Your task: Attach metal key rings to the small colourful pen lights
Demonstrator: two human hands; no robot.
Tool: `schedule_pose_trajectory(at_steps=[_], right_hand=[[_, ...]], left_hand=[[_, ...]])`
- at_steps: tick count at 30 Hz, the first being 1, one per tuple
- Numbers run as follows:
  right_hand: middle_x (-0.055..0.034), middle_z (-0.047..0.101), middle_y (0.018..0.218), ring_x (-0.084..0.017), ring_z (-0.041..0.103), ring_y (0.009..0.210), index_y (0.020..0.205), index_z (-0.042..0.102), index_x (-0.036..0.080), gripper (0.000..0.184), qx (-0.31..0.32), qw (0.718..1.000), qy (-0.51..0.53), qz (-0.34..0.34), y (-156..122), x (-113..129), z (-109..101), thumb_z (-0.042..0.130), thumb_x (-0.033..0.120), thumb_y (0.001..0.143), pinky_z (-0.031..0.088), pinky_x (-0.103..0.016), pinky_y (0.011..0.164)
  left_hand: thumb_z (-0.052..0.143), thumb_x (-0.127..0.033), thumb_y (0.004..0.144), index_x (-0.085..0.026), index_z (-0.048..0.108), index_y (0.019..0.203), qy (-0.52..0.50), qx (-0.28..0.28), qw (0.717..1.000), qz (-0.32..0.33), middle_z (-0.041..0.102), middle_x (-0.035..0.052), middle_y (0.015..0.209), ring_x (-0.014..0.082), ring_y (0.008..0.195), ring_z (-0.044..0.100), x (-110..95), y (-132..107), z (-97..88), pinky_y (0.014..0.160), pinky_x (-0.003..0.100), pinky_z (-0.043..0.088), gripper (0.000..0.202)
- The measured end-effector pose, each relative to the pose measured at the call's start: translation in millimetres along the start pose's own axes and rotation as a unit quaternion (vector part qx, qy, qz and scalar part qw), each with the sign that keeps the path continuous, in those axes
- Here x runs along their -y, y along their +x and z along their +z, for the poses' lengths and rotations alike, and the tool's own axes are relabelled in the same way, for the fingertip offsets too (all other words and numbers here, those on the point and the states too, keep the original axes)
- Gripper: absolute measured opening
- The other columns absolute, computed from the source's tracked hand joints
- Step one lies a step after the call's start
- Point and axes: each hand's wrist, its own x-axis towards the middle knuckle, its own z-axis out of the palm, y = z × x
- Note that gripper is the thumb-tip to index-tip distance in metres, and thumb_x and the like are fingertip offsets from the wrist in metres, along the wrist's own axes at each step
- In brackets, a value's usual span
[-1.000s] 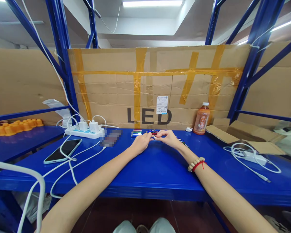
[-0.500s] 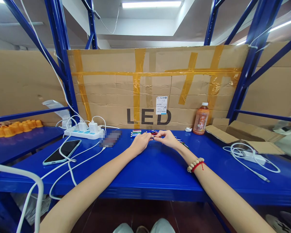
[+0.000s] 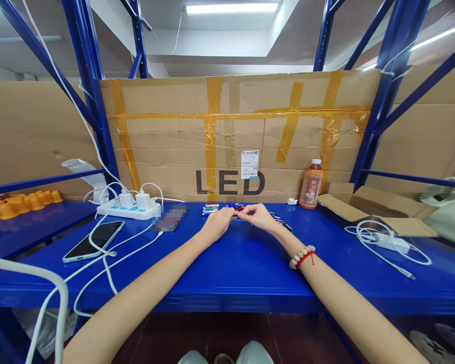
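Both hands together over small coloured pieces; grip point hidden

The fingers of the left hand (image 3: 219, 222) and right hand (image 3: 260, 217) were bent and brought tip to tip, thumbs tucked in, near the back of the blue surface (image 3: 231, 273). Could not tell whether they were closed on anything: the contact was too small to read, and the left hand's back hid most of its own fingers.

The slim coloured pieces lay around the hands. A short row of pieces (image 3: 211, 208), with red, green, white and blue in it, sat just beyond the left hand. More pieces (image 3: 236, 206), blue and red, showed behind the fingertips, partly covered. A third lot (image 3: 281, 220) ran out from behind the right wrist, its near end hidden. Exact kind and count not readable.

Right forearm wore a beaded bracelet (image 3: 301, 256) and a red cord.

Farther out, left: a blurred-out item (image 3: 171, 218), contents masked; a power strip (image 3: 126, 209), plugs in place; a phone (image 3: 98, 238), cable across it. Right: a capped bottle (image 3: 311, 186) upright, and an open carton (image 3: 411, 227), interior mostly hidden. Orange cups (image 3: 25, 202) were cut off at the left edge.
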Motion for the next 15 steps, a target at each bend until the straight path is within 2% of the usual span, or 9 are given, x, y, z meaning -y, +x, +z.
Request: schedule_pose_trajectory(at_steps=[6, 11, 15], right_hand=[[-0.0023, 0.053, 0.054, -0.006, 0.036, 0.045, 0.06, 0.062, 0.009, 0.043, -0.002, 0.999, 0.012, 0.036, -2.0, 3.5, 1.0, 0.067, 0.05, 0.049, 0.028, -0.021, 0.042], [-0.0014, 0.051, 0.052, -0.005, 0.034, 0.044, 0.061, 0.063, 0.008, 0.042, 0.005, 0.999, 0.011, 0.044, -1.5, 2.7, -0.3, 0.066, 0.049, 0.052, 0.026, -0.021, 0.042], [-0.0013, 0.052, 0.053, -0.005, 0.034, 0.044, 0.063, 0.063, 0.008, 0.044, 0.011, 0.998, 0.023, 0.054, -1.4, 3.5, -1.1, 0.066, 0.05, 0.052, 0.027, -0.02, 0.041]], left_hand=[[0.029, -0.028, 0.09, -0.015, 0.047, 0.087, 0.0, 0.019, 1.0, -0.013, 0.057, 0.0046, 0.08, 0.014, 0.073, 0.053, -1.2, 0.6, -0.3, 0.064, 0.024, 0.042, 0.022], [0.032, -0.026, 0.089, -0.014, 0.047, 0.086, 0.0, 0.051, 0.998, -0.026, 0.057, 0.0053, 0.082, 0.0151, 0.074, 0.054, -2.1, 1.6, -2.6, 0.065, 0.025, 0.043, 0.02], [0.033, -0.026, 0.089, -0.014, 0.047, 0.097, -0.031, 0.073, 0.996, -0.05, 0.059, 0.0054, 0.09, 0.0157, 0.082, 0.055, -3.0, 2.2, -4.5, 0.071, 0.027, 0.045, 0.02]])
